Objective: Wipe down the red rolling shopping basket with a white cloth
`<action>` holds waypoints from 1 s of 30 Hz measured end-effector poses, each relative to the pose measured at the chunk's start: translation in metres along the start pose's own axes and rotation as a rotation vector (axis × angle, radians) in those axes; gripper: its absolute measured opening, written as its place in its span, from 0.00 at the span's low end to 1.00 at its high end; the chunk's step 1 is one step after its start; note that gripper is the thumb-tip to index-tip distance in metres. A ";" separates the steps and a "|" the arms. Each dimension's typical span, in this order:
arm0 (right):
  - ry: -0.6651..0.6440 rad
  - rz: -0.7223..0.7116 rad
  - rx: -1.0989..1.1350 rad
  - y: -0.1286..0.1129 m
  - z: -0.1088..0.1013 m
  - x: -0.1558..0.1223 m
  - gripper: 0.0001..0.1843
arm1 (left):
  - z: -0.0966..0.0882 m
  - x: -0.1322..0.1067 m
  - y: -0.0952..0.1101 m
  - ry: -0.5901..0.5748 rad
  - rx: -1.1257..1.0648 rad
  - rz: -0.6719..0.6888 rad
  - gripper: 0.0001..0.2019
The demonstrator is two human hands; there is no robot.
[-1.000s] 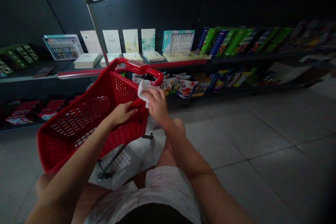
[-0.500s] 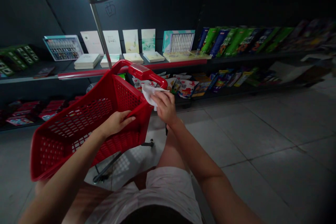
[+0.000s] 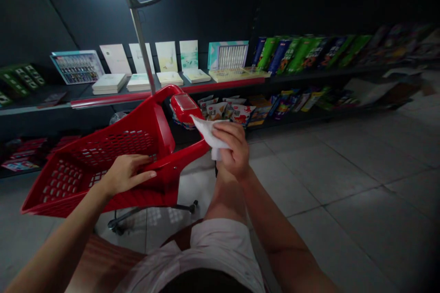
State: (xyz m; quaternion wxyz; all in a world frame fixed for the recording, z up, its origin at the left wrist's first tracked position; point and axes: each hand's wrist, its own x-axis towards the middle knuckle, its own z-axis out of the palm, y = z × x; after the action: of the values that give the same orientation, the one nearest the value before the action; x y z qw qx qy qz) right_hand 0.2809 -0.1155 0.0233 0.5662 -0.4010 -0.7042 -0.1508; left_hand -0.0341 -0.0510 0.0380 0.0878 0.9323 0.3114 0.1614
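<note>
A red plastic shopping cart point(image 3: 140, 196) stands at an angle in front of me, its basket pointing left. My left hand point(image 3: 127, 175) is closed over the cart's near rim, fingers inside and thumb on the outer side. In my right hand point(image 3: 235, 149) is a white cloth point(image 3: 208, 132), pinched between fingers and thumb, with a loose end hanging below. The cloth's left tip reaches the cart's handle point(image 3: 185, 104) near its right end; whether it touches there I cannot tell.
Behind the cart runs a dark shelf point(image 3: 202, 86) with white books point(image 3: 109, 83), pen sets point(image 3: 232, 55) and green and blue packages point(image 3: 287, 55). Snack bags point(image 3: 242, 113) lie on the lower shelf. A metal pole point(image 3: 142, 46) rises behind the handle. Grey tiles point(image 3: 309, 160) cover the floor.
The cart has turned and shifted left, with my left hand still on its rim and moving left. My right hand has moved right and slightly down with the cloth, away from the handle corner.
</note>
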 end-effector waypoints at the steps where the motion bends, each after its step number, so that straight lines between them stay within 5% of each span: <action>1: -0.068 -0.017 0.027 -0.001 -0.006 0.014 0.23 | -0.002 0.004 0.008 0.060 0.072 0.002 0.21; 6: -0.878 -0.305 0.219 -0.012 -0.012 0.093 0.23 | -0.004 0.032 0.057 0.189 0.299 0.136 0.23; 8: -1.094 -0.341 0.157 -0.019 -0.002 0.114 0.21 | -0.004 0.038 0.068 0.225 0.298 0.184 0.23; 11: -1.254 -0.348 -0.094 -0.030 0.016 0.129 0.17 | -0.003 0.038 0.071 0.161 0.194 0.179 0.22; 15: -1.304 -0.318 -0.365 -0.046 0.036 0.135 0.13 | -0.001 0.032 0.063 0.111 0.149 0.097 0.23; 21: -1.663 -0.358 0.058 -0.052 0.045 0.159 0.18 | 0.000 0.023 0.061 0.152 0.110 0.122 0.22; 23: -1.636 -0.278 0.199 -0.044 0.038 0.165 0.22 | -0.001 0.017 0.061 0.150 0.083 0.144 0.20; 27: -1.145 -0.249 0.192 -0.012 0.026 0.158 0.27 | -0.011 0.003 0.060 0.101 0.062 0.158 0.19; 30: -0.972 -0.272 0.064 0.024 0.036 0.141 0.28 | -0.019 0.000 0.068 0.077 0.070 0.132 0.23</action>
State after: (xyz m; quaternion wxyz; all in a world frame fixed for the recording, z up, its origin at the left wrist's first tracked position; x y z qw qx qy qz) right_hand 0.2688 -0.0206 0.1352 0.1602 -0.3119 -0.9365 0.0029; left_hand -0.0029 -0.1036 0.0737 0.0325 0.9464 0.2580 0.1916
